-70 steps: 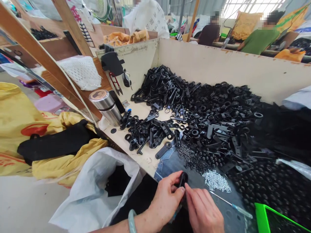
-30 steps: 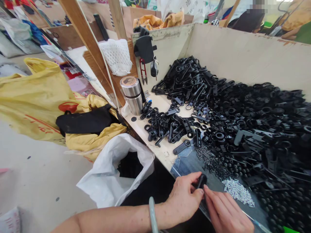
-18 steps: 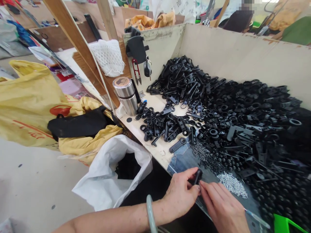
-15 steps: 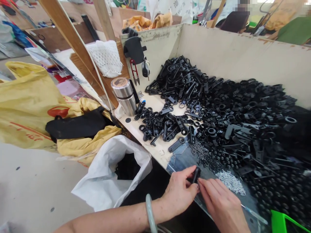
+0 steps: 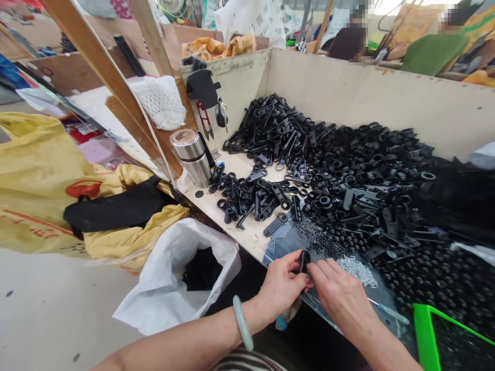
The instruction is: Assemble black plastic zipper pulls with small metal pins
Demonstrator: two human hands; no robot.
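Fingers of our left hand pinch a black plastic part by the near edge of the table, seemingly steadying it for our right hand (whether closed on anything, we can't tell).

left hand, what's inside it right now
Inside the left hand is a black part; its rounded end shows. The fingers cover much of the rest, so its full shape cannot be seen.
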